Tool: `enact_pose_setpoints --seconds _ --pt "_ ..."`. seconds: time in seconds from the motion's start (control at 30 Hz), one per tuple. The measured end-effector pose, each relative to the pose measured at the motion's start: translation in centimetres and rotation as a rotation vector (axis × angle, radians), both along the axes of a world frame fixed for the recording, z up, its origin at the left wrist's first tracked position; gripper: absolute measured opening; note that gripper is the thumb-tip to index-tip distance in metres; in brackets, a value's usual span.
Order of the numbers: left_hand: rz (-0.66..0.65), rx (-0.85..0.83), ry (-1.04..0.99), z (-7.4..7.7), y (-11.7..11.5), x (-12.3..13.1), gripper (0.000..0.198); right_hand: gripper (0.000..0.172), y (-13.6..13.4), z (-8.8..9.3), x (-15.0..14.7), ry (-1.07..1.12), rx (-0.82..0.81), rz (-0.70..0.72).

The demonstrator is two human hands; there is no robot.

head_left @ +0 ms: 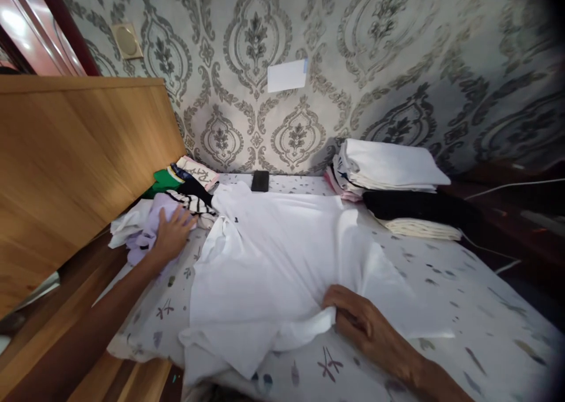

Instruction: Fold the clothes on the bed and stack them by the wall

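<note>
On the patterned sheet (481, 296), the left hand (172, 234) rests, fingers spread, on a lavender garment (150, 224), and rightward lies the white shirt (273, 261), its near edge pinched in the fingers of the right hand (368, 325), whose one-sided tug could skew or crease it.

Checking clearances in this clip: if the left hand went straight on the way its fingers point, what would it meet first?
Most likely the black-and-white striped cloth, just beyond the left hand, which lies over the lilac garment. Depth is unclear; they may already touch.
</note>
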State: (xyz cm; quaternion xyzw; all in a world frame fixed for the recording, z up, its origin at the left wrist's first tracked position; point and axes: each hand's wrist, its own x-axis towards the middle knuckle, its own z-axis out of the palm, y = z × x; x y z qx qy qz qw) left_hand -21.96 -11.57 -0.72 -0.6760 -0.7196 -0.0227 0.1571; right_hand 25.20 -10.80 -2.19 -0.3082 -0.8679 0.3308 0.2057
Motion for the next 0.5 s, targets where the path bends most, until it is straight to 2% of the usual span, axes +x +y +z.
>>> enact_pose_setpoints --seconds 0.13,0.23,0.3,0.4,0.5 --pt "0.051 0.16 0.1 2.4 0.3 -4.7 0.04 0.034 0.2 -1.0 0.2 0.065 -0.058 -0.045" --pt "0.056 0.127 0.09 4.1 1.0 -6.1 0.032 0.035 0.2 -1.1 0.2 0.062 -0.072 -0.044" --pt "0.053 0.084 0.05 4.4 1.1 -6.0 0.032 0.036 0.2 -1.1 0.2 0.054 -0.07 -0.052" --pt "0.057 0.05 0.022 3.9 0.9 -5.4 0.033 0.035 0.2 -1.1 0.3 0.041 -0.065 -0.062" --pt "0.118 0.032 0.032 3.6 1.2 -5.0 0.029 0.034 0.3 -1.5 0.4 0.05 -0.068 -0.065"
